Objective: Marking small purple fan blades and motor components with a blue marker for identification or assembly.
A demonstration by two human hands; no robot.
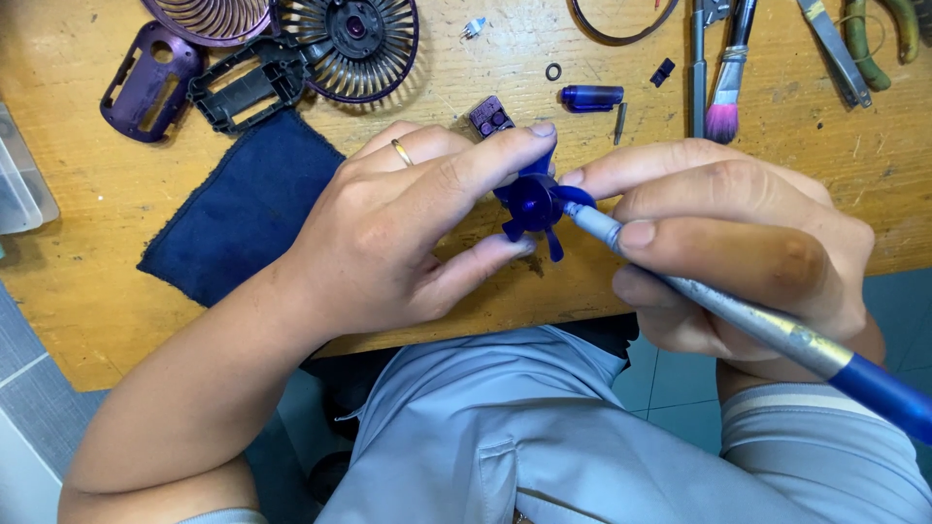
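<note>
A small blue fan impeller (532,206) is pinched between thumb and forefinger of the left hand (408,228), above the wooden table's (116,213) near edge. A brush (738,311) is clamped in the right hand (748,243), tip at the hub. The blades are best kept steady and pressure kept light.

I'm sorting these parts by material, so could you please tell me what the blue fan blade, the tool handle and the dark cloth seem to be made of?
Fan blade: likely glossy translucent blue plastic, with shiny highlights.
Tool handle: dull scuffed silver shaft, probably metal or painted, with a glossy blue end that looks plastic.
Cloth: navy woven fabric, matte, with frayed edges.
</note>
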